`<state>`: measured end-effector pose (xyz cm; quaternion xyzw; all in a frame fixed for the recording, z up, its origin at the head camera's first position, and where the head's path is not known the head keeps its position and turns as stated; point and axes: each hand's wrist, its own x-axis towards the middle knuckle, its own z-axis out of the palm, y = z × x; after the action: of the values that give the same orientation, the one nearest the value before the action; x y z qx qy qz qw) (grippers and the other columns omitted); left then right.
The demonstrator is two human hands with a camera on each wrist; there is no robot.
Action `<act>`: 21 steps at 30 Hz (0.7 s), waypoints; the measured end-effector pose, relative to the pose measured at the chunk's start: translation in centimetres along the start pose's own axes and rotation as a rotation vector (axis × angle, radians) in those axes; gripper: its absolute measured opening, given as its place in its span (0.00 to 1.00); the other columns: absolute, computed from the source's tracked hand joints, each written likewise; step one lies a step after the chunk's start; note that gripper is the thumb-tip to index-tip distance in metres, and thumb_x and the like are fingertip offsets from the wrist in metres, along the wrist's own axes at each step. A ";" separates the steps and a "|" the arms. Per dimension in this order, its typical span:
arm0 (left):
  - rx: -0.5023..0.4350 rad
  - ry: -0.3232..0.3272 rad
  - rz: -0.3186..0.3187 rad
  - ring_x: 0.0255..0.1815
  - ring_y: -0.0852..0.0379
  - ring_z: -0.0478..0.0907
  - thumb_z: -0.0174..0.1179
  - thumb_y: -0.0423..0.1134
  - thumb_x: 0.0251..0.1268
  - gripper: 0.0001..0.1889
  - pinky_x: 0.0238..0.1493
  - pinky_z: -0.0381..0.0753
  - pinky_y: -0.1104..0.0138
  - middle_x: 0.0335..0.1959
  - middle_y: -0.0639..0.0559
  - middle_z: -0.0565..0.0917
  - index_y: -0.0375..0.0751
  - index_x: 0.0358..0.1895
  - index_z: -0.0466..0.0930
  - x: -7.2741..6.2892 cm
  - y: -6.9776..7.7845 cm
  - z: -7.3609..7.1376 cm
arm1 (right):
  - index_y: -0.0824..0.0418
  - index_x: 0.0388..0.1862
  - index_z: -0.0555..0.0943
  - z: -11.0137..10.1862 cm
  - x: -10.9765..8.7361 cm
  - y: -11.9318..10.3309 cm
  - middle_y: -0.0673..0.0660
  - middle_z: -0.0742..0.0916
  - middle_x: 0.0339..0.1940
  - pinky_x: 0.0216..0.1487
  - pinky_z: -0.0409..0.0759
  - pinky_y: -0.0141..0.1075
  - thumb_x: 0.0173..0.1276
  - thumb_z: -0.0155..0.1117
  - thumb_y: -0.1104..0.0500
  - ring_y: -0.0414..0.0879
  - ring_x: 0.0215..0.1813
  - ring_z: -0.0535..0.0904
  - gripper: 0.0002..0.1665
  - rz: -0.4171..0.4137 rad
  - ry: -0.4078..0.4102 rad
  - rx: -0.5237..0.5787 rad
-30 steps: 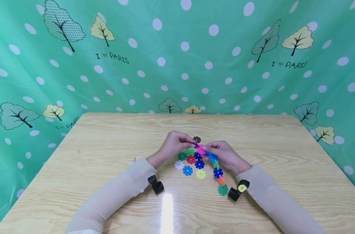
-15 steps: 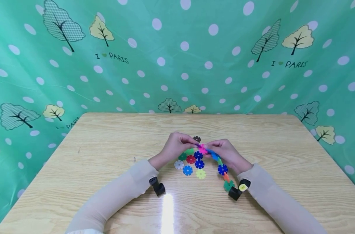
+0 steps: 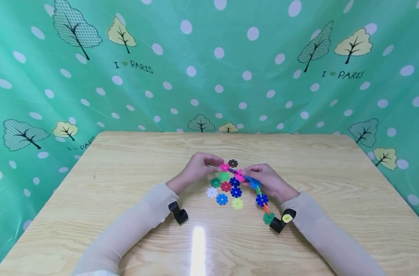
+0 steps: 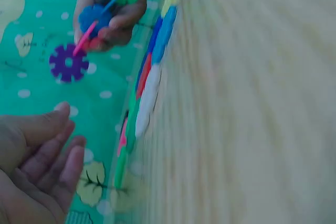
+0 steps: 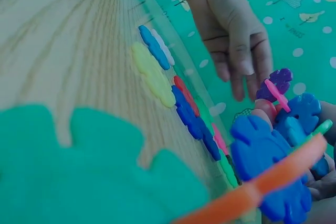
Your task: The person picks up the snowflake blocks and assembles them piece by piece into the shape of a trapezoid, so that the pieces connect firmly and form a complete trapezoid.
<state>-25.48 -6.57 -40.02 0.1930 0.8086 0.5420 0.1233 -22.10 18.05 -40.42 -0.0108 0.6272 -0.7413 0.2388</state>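
Note:
My right hand (image 3: pixel 269 181) pinches a chain of interlocking notched plastic discs near its pink disc (image 3: pixel 239 175). A purple disc (image 4: pixel 69 62) forms the chain's free end, on the side of my left hand. From my right hand the rest hangs toward me: blue and green pieces, a dark blue disc (image 3: pixel 262 199), an orange one (image 3: pixel 266 208) and a green one (image 5: pixel 94 166) at the bottom. My left hand (image 3: pixel 200 169) is off the chain, its fingers relaxed and holding nothing, as the left wrist view shows. Just by its fingertips lies a loose pink disc (image 3: pixel 225 167).
Several loose discs lie flat on the wooden table (image 3: pixel 144 161) below the hands, among them a brown (image 3: pixel 233 163), a red (image 3: pixel 226 186), a white (image 3: pixel 211 192), a light blue (image 3: pixel 222 199) and a yellow one (image 3: pixel 237 203). A green patterned curtain (image 3: pixel 216 76) hangs behind.
My left hand has let go of the purple disc and moved left, uncovering the loose pink disc. The chain's hanging end has swung right and slightly up; my right hand keeps its grip.

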 end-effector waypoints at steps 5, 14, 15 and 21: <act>-0.011 0.028 -0.087 0.51 0.52 0.79 0.65 0.30 0.55 0.18 0.56 0.77 0.63 0.49 0.47 0.83 0.37 0.51 0.80 0.4 -0.9 -0.9 | 0.58 0.32 0.84 -0.1 -0.1 -0.2 0.55 0.85 0.34 0.43 0.83 0.32 0.68 0.57 0.65 0.42 0.34 0.84 0.09 -0.002 -0.012 -0.005; 0.107 0.012 -0.148 0.47 0.55 0.78 0.68 0.30 0.51 0.19 0.53 0.77 0.63 0.47 0.52 0.84 0.45 0.49 0.82 0.6 -1.7 -0.7 | 0.56 0.31 0.83 -0.1 -0.2 -0.1 0.52 0.83 0.33 0.44 0.83 0.34 0.69 0.55 0.65 0.41 0.33 0.83 0.11 -0.007 -0.035 -0.044; 0.132 0.016 -0.142 0.47 0.55 0.78 0.68 0.29 0.51 0.19 0.53 0.77 0.63 0.46 0.52 0.84 0.45 0.49 0.83 0.6 -1.7 -0.7 | 0.56 0.31 0.83 -0.1 -0.1 -0.1 0.52 0.83 0.34 0.43 0.83 0.34 0.70 0.55 0.65 0.42 0.33 0.83 0.11 -0.012 -0.037 -0.051; 0.231 0.026 -0.127 0.41 0.57 0.77 0.69 0.29 0.48 0.18 0.48 0.77 0.65 0.42 0.54 0.84 0.45 0.46 0.84 0.8 -1.5 -0.6 | 0.57 0.32 0.83 -0.2 0.0 -0.2 0.52 0.83 0.36 0.43 0.83 0.35 0.69 0.55 0.64 0.42 0.34 0.83 0.10 -0.026 -0.033 -0.081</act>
<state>-26.74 -7.22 -41.18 0.1475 0.8776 0.4390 0.1238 -22.18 18.22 -40.28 -0.0410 0.6524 -0.7181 0.2388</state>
